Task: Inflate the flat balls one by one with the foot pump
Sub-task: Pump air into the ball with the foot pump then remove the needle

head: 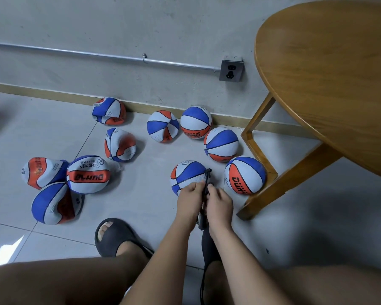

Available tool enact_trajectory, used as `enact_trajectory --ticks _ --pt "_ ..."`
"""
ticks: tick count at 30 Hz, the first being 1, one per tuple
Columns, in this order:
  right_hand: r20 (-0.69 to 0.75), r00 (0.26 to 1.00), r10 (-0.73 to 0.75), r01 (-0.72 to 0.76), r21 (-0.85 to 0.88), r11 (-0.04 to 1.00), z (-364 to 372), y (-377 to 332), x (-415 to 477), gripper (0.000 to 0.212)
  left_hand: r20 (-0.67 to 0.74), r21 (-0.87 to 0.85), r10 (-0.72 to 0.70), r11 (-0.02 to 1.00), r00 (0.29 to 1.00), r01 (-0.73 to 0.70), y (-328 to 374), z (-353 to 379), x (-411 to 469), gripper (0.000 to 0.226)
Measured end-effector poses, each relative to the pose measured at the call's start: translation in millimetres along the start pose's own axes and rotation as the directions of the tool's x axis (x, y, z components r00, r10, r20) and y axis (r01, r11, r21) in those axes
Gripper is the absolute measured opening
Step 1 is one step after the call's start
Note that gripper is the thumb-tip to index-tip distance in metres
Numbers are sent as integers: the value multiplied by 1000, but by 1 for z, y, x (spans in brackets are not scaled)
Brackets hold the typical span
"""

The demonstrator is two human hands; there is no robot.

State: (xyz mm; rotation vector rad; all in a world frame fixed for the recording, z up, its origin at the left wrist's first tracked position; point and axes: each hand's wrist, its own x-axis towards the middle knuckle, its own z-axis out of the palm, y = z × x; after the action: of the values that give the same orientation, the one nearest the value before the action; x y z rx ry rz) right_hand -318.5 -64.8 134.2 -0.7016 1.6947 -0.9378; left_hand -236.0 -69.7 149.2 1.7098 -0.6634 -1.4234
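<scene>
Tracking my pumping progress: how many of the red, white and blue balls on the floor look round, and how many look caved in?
Round red, white and blue rubber balls: 5
Caved-in balls of the same colours: 5
Total: 10

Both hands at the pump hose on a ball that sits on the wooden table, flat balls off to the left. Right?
Not quite. The ball sits on the tiled floor, near the wooden table, not on it; the head view shows this. The rest holds: left hand and right hand pinch the hose at that ball, and the flat balls lie to the left.
</scene>
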Motion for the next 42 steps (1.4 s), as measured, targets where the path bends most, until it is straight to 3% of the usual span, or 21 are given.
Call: enact_trajectory --ticks 8,15,20,24,28,36,42 --pt "98 989 108 -111 18 994 -11 41 -2 44 65 6 -73 997 995 73 -30 0 -15 39" --pt "142 955 260 -242 -135 961 -28 77 -7 40 23 322 -160 936 987 144 -80 -13 -3 52" --pt "124 944 305 -288 -136 948 -26 89 -10 37 -29 395 -159 905 987 158 -92 -21 -8 53" --pt "90 982 164 -163 -24 986 -5 48 -15 40 -117 214 -1 977 993 26 -56 -15 -11 48" --pt "-3 998 62 -62 42 997 3 -2 -7 37 -44 77 54 996 998 -50 -5 -4 2 49" --pt "119 987 110 -121 91 988 -8 33 -5 48 61 -10 -34 999 998 34 -20 -2 -14 45" --pt "122 978 167 -166 -13 986 -18 64 -6 51 52 122 -83 990 995 76 -46 -6 -13 43"
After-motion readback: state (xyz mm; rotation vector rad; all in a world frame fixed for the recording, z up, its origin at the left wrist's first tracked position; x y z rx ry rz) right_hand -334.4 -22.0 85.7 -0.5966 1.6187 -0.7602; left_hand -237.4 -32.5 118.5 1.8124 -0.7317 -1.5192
